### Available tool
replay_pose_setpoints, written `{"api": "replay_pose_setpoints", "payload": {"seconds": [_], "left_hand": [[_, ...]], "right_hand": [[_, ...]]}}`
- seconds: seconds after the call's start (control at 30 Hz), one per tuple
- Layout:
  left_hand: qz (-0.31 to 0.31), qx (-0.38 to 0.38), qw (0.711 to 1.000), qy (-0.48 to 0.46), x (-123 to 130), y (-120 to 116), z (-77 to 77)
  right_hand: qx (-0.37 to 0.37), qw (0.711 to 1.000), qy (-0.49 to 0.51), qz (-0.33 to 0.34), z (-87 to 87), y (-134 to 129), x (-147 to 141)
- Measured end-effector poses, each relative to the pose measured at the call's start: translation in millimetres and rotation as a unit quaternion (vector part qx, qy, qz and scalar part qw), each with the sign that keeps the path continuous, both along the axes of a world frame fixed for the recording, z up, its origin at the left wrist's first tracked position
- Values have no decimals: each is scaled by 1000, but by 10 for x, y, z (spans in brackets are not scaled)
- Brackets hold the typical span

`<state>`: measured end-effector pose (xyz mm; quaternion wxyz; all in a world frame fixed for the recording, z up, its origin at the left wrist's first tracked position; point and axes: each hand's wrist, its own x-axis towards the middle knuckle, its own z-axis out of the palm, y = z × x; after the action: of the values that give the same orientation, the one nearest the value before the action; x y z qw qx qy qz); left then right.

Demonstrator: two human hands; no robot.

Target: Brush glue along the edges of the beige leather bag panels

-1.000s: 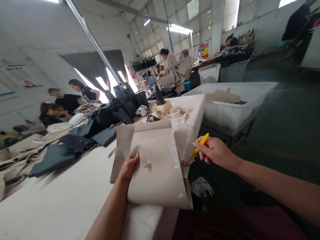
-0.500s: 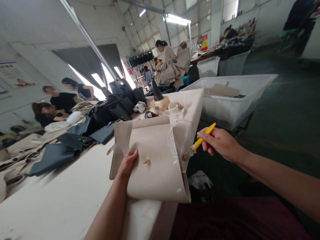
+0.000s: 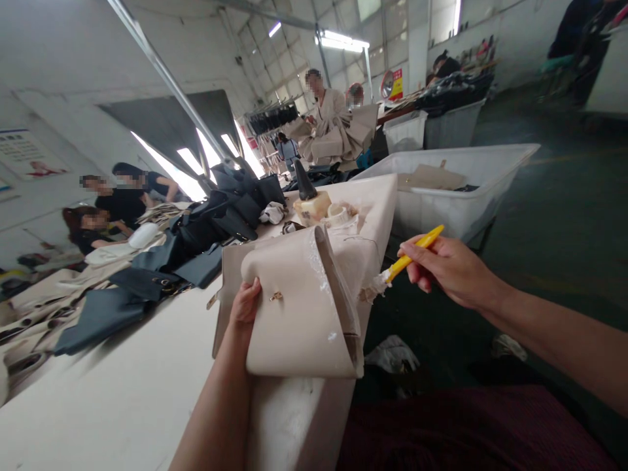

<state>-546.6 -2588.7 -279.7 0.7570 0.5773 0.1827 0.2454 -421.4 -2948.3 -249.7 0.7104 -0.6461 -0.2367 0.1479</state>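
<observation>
left hand (image 3: 244,307) grips a beige leather bag (image 3: 299,314), right hand (image 3: 454,271) pinches a yellow-handled brush (image 3: 415,256)

at far left, grey leather bags (image 3: 98,320) lie on the white work table (image 3: 98,399). the bag rests at the table's edge, curled up in the left hand's closed fingers, its gold clasp (image 3: 276,296) showing. the right hand's narrow pinch keeps the bristles just beside the bag; a slip could smear its pale face, and a loose grip could let it slide off. at right, a white plastic tub (image 3: 466,196) holds a beige leather piece (image 3: 432,176).
</observation>
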Motion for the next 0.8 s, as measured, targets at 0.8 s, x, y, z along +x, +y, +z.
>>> {"api": "replay_pose_setpoints", "payload": {"seconds": [0.8], "left_hand": [[39,23,997,62,-101,-77,-238]], "right_hand": [[-51,967,208,139,-338,268,-169]]}}
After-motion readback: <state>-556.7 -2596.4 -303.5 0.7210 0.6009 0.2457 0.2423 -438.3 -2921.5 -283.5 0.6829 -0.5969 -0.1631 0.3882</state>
